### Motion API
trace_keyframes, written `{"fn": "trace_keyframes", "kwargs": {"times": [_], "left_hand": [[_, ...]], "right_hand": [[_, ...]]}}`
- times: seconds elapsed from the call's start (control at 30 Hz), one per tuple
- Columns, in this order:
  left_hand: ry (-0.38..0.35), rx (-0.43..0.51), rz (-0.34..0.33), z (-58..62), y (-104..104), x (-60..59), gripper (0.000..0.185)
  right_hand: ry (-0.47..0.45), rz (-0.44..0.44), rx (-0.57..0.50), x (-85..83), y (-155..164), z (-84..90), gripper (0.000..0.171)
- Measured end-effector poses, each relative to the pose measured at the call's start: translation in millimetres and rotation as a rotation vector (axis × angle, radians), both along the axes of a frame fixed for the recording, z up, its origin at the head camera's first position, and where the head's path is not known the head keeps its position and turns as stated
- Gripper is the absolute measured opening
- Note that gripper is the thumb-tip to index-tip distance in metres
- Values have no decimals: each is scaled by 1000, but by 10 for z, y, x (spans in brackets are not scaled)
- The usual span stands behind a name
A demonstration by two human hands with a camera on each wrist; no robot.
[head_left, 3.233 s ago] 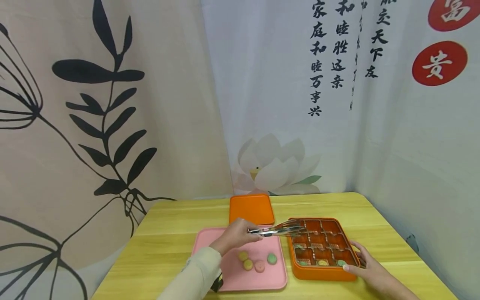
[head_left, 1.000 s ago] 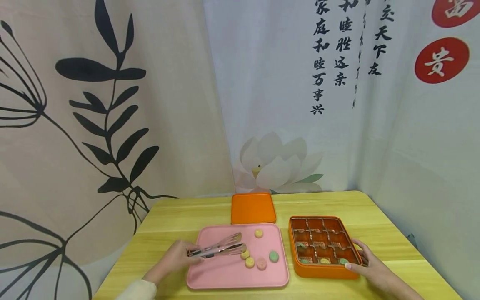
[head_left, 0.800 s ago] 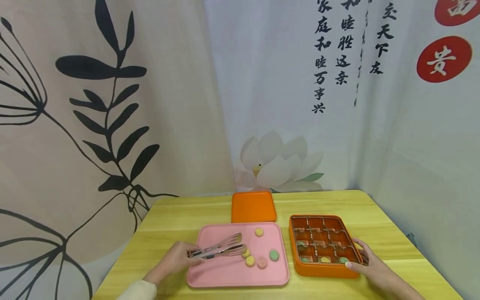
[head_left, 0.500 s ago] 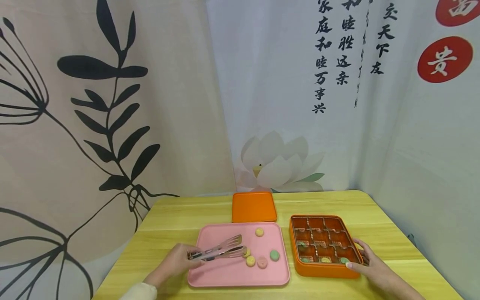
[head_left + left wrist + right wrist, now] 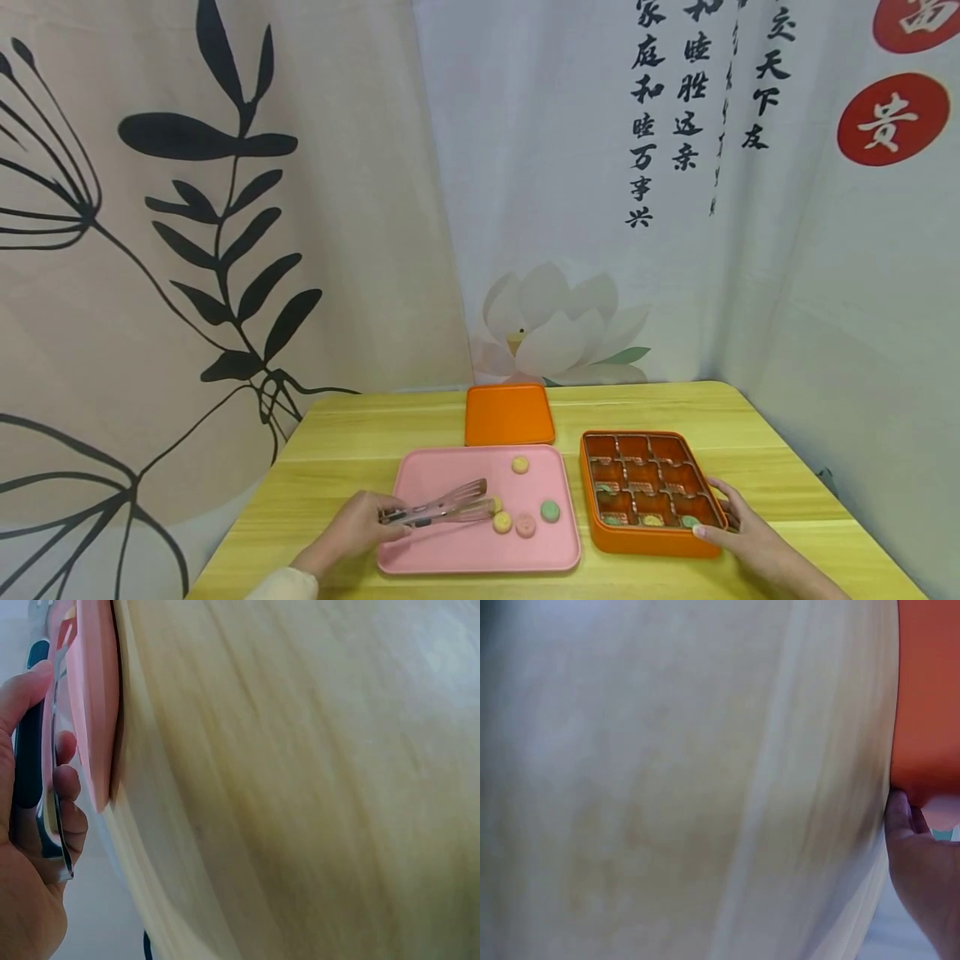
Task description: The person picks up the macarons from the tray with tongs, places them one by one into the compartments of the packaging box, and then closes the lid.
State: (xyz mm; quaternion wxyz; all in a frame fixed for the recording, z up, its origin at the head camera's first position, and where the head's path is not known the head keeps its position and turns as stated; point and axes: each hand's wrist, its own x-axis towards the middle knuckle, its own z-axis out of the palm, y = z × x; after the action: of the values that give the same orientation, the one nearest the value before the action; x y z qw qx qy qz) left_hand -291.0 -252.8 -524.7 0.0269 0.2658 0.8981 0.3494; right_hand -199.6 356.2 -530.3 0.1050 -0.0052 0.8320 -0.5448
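My left hand [image 5: 358, 527] grips metal tongs [image 5: 442, 507] with dark grips over the left part of a pink tray [image 5: 450, 557]. The left wrist view shows thumb and fingers wrapped about the tongs' dark grip [image 5: 30, 757]. The slotted tips are slightly apart, overlapping a yellow macaron [image 5: 496, 504]. Close by lie another yellow macaron [image 5: 502, 522], a pink macaron [image 5: 525, 526] and a green macaron [image 5: 550, 511]; a further yellow one [image 5: 520, 464] lies at the tray's back. My right hand [image 5: 750, 533] holds the orange box [image 5: 645, 543] by its front right corner.
The box has a clear divided insert [image 5: 642, 475]; green and yellow pieces sit in its front and left compartments, the others look bare. An orange lid [image 5: 509, 414] lies behind the tray on the wooden table [image 5: 337, 433]. A printed curtain [image 5: 360, 208] hangs behind.
My left hand has brought the tongs from above the box back left over the tray. Their tips have lately shifted slightly. My right hand stays at the box corner.
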Motion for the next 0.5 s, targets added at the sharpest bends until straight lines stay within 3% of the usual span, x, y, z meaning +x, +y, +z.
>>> {"fn": "trace_keyframes", "kwargs": {"times": [0.5], "left_hand": [[-3,15,7,-18,67,21,20]], "right_hand": [[8,1,8,28,-19,17,85]]}}
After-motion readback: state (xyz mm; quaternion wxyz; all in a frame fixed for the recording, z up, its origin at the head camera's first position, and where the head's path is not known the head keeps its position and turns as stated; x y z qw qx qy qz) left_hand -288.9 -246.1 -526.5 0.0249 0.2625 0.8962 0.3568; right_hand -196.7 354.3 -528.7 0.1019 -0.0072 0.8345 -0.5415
